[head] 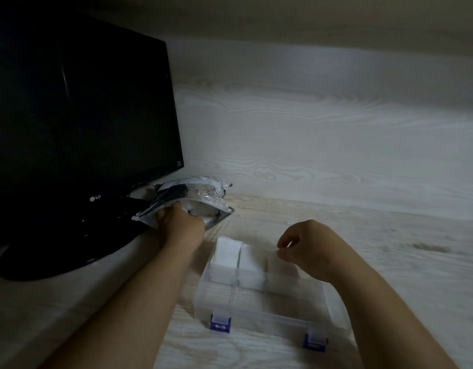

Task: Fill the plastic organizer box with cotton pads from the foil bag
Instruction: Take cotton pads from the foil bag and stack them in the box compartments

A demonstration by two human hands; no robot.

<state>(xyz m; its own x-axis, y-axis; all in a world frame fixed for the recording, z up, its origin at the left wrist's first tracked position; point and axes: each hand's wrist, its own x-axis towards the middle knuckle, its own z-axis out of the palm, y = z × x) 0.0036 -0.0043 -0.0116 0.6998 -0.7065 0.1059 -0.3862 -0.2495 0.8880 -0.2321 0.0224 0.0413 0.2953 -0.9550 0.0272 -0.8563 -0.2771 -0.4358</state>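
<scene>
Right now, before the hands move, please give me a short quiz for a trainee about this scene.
1. True or false: the left hand grips the silver foil bag.
2. How many compartments of the clear plastic organizer box hold white square cotton pads? A none, B two, C all.
3. Fill in: the box's two plastic latches are ____ in colour.
Key: 1 true; 2 B; 3 blue.

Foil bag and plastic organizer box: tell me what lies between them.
Head view: only a bare strip of wood-grain desktop separates foil bag and plastic organizer box.
</scene>
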